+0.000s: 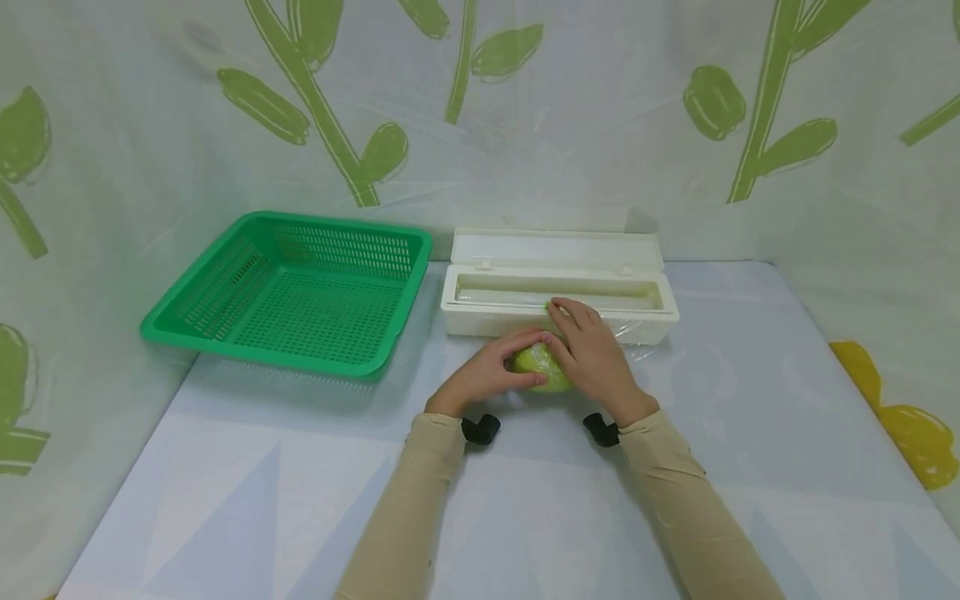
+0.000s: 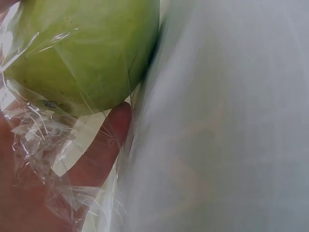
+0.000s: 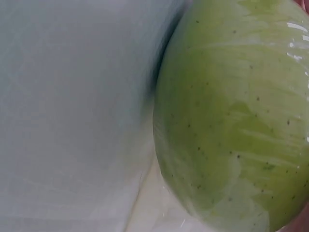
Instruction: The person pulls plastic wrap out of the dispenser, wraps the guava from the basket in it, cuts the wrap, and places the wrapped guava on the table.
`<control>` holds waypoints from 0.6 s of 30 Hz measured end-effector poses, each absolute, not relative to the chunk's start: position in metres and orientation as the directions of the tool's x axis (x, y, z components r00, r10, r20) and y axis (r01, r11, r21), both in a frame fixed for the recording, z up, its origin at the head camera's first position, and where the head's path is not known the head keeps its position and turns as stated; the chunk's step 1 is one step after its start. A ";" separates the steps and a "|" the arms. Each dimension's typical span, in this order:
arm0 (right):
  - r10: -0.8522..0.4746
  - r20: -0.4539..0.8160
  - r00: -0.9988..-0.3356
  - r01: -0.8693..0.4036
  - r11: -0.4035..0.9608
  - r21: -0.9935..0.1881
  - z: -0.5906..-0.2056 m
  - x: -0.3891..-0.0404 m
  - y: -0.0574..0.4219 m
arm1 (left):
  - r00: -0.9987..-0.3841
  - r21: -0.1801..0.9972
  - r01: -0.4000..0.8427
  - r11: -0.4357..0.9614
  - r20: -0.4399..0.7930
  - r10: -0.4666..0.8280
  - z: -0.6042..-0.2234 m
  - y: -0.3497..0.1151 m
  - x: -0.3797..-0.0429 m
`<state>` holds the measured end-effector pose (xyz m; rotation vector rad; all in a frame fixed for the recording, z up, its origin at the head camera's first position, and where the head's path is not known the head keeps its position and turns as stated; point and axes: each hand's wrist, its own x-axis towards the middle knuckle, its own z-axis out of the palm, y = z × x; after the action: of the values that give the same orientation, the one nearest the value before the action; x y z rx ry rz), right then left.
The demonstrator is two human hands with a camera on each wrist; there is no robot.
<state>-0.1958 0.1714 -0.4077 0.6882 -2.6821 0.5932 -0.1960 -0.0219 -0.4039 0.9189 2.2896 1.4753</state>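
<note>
A green mango [image 1: 538,364], wrapped in clear cling film [image 2: 36,130], rests on the table in front of the white cling film box [image 1: 480,322]. My left hand [image 1: 487,371] grips it from the left, thumb on the near side and fingers over the far side. My right hand [image 1: 596,358] is at its right, the thumb on or beside the fruit. Its other fingers reach forward to the box's front edge, beside a small green piece [image 1: 548,307]. Film trails at the box's right front. In the right wrist view the speckled mango [image 3: 231,116] hides most of that hand.
A green plastic basket [image 1: 352,367] stands at the back left. The box's lid [image 1: 555,247] is raised, and a film roll [image 1: 510,297] lies inside. Patterned curtain [image 1: 570,150] hangs behind. Black wrist mounts [image 1: 482,430] sit under both wrists.
</note>
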 end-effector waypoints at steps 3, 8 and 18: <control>-0.375 0.386 -0.843 -0.494 0.824 -0.278 -0.407 -0.195 0.171 | -0.765 0.892 0.354 0.282 0.102 0.636 -0.404 -0.021 -0.196; -0.362 0.380 -0.851 -0.469 0.850 -0.241 -0.405 -0.193 0.170 | -0.770 0.900 0.332 0.284 0.084 0.633 -0.405 -0.021 -0.197; -0.339 0.377 -0.862 -0.430 0.883 -0.189 -0.404 -0.192 0.168 | -0.773 0.916 0.301 0.266 0.072 0.630 -0.401 -0.022 -0.195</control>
<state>-0.1916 0.1681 -0.4044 0.5714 -2.7158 0.3829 -0.1946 -0.0221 -0.4014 0.8547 2.2342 1.5098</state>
